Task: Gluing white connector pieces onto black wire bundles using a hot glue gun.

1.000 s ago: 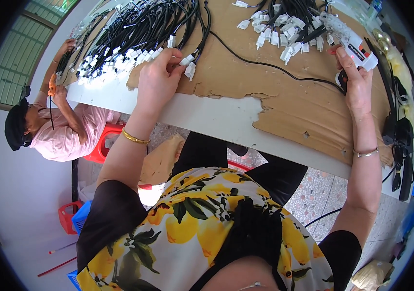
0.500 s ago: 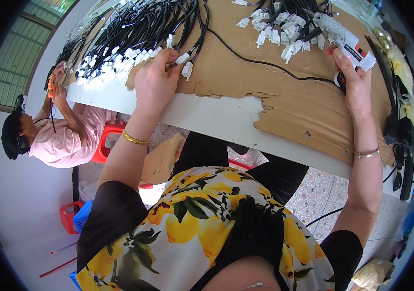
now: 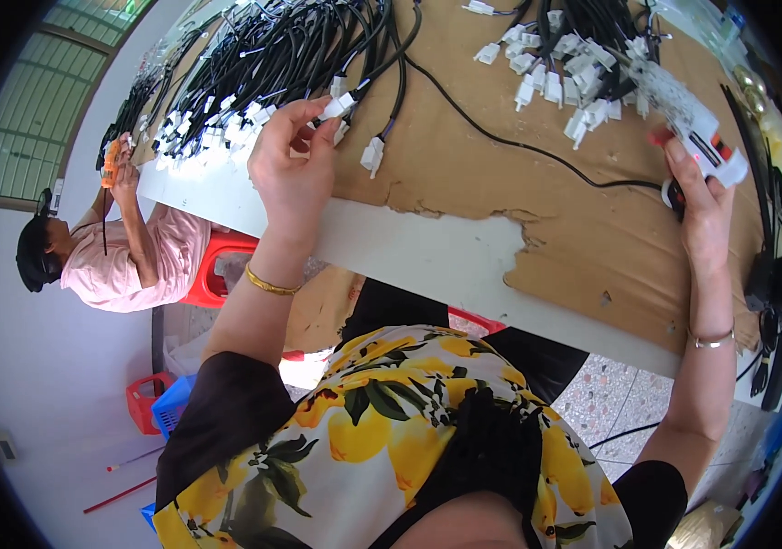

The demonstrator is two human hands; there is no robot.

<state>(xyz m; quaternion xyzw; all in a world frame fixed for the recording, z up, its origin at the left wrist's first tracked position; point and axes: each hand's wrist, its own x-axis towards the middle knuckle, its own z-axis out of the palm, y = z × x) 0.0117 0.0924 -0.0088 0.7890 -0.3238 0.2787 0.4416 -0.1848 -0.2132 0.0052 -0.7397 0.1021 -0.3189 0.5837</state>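
Note:
My left hand (image 3: 292, 174) pinches a white plug connector (image 3: 338, 107) between thumb and fingertips. The connector sits tilted on the end of a black cable, just above the cardboard. Beside it another white connector (image 3: 372, 156) lies loose on the cardboard. On the right, my right hand (image 3: 707, 215) is wrapped round the handle of a hot glue gun (image 3: 697, 128), its body white and its front smeared with clear residue. The gun's nozzle points up and left toward a bundle of white connectors (image 3: 583, 78); its tip is hard to make out. A black cord (image 3: 537, 148) runs from the handle across the cardboard.
A large heap of black cables (image 3: 290, 55) with white connectors covers the table's far left. Torn cardboard (image 3: 610, 265) lies over the white tabletop (image 3: 409, 242). At the left a person in pink (image 3: 139, 265) holds an orange tool (image 3: 112, 165). Black cables (image 3: 766, 274) lie along the right edge.
The view has shifted, so the scene sits lower and further right. My left hand has drawn its connector slightly left, away from the neighbouring one. The glue gun stays in my right hand.

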